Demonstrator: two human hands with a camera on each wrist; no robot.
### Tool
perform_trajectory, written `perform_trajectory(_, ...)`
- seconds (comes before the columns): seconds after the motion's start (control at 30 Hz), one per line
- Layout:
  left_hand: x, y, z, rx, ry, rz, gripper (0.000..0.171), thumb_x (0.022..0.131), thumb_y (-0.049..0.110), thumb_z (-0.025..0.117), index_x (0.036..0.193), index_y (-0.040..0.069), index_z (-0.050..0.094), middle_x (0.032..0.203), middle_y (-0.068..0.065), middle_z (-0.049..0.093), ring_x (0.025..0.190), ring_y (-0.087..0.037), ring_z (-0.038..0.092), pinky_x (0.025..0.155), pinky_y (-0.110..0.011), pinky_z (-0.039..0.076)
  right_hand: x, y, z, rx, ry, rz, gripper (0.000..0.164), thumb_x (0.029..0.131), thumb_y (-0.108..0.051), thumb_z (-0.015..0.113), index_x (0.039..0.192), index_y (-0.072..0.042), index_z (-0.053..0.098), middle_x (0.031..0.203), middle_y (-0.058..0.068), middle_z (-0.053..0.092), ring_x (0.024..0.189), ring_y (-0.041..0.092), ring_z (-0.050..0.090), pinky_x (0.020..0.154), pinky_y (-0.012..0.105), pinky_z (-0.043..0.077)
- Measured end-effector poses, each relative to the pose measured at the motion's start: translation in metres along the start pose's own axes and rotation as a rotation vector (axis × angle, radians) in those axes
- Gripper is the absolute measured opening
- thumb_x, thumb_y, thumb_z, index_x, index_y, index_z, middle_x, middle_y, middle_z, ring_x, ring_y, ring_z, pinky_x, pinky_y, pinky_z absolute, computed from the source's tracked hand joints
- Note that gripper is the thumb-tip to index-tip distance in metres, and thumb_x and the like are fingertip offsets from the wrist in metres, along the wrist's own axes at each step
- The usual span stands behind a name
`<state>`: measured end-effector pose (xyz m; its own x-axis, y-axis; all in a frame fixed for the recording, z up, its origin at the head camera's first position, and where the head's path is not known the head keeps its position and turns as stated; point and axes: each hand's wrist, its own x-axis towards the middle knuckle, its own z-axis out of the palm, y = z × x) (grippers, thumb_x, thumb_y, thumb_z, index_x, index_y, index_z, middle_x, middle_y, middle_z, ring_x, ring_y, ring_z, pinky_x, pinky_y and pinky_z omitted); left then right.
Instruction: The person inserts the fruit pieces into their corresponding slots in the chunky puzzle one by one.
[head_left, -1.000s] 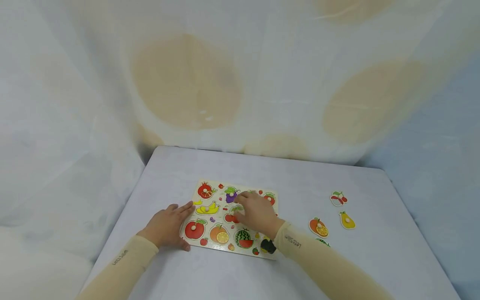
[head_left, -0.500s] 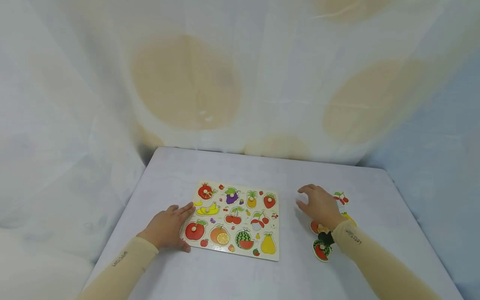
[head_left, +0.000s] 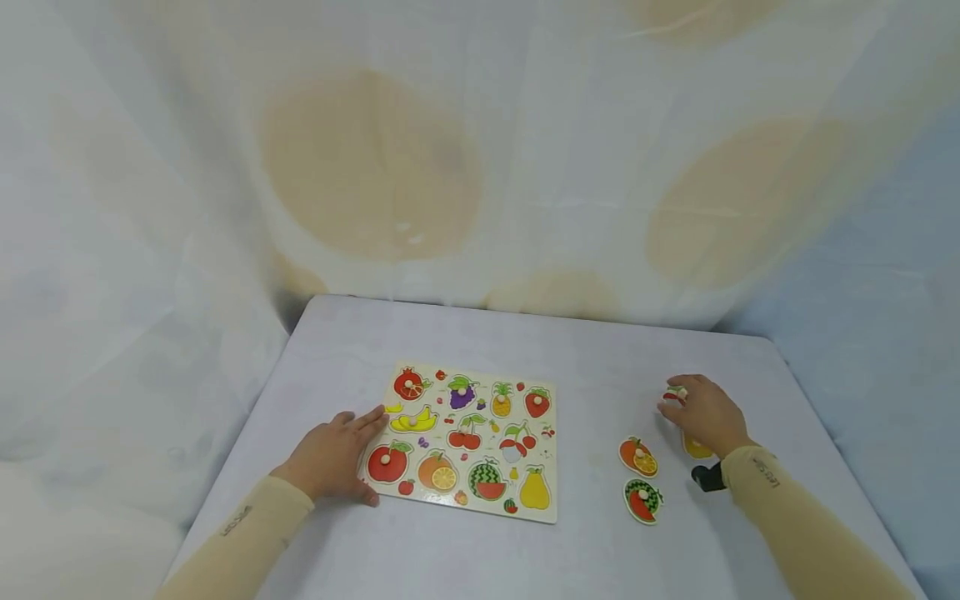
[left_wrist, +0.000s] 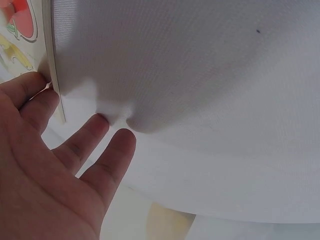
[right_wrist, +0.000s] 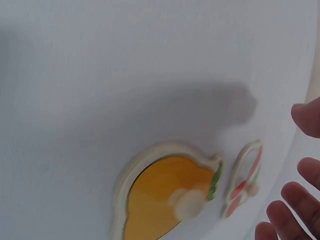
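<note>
Red-and-white piece: we see it (right_wrist: 241, 190) right of centre, partly hidden behind the right hand.
Right hand: ours (head_left: 707, 412), its thumb and fingers spread apart, just beside that piece.
Pear piece: yellow (head_left: 697, 448), half covered below the same hand.
Orange piece: we find it (head_left: 638, 457) left of the pear, above the watermelon piece (head_left: 642, 502).
Fruit board: it (head_left: 493, 444) lies low centre on our table (head_left: 585, 550).
Left hand: ours (head_left: 337, 454), fingers spread, touching the board's left edge.
</note>
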<state>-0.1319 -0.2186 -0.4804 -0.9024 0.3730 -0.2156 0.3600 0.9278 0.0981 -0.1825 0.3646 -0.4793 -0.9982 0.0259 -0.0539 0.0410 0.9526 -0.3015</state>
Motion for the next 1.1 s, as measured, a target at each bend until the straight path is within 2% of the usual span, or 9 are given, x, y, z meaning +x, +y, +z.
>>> perform_trajectory(0.2,-0.001,-0.001,0.0,-0.011,0.004,0.003,0.122,0.051,0.063,0.091,0.152,0.015,0.043,0.158,0.0,0.037,0.133,-0.042,0.041,0.099,-0.056,0.046,0.004,0.012,0.004,0.036,-0.056,0.107,0.07,0.086,-0.038,0.077,0.137,0.003,0.051,0.135,0.035,0.046,0.115,0.049,0.048,0.097,0.066,0.042)
perform_trajectory(0.33,-0.002,0.0,-0.002,-0.016,0.005,0.0,0.121,0.052,0.062,0.091,0.152,0.015,0.044,0.158,0.0,0.036,0.133,-0.043,0.041,0.099,-0.057,0.046,0.004,0.013,0.005,0.03,-0.068,0.137,0.071,0.086,-0.034,0.078,0.138,0.005,0.049,0.133,0.035,0.048,0.11,0.048,0.05,0.096,0.064,0.044)
perform_trajectory(0.77,-0.002,0.002,-0.003,-0.013,-0.003,-0.009,0.121,0.052,0.062,0.091,0.152,0.016,0.044,0.158,0.0,0.036,0.134,-0.042,0.04,0.1,-0.058,0.045,0.005,0.021,0.009,-0.002,-0.07,0.132,0.068,0.089,-0.033,0.076,0.137,0.008,0.05,0.125,0.034,0.053,0.096,0.042,0.054,0.087,0.058,0.051)
perform_trajectory(1.1,-0.002,0.001,-0.004,-0.013,0.014,0.018,0.121,0.051,0.063,0.091,0.152,0.014,0.044,0.157,-0.001,0.038,0.132,-0.043,0.042,0.099,-0.057,0.046,0.006,0.021,0.008,-0.007,-0.073,0.123,0.069,0.089,-0.032,0.075,0.135,0.012,0.05,0.126,0.035,0.053,0.096,0.042,0.054,0.089,0.059,0.049)
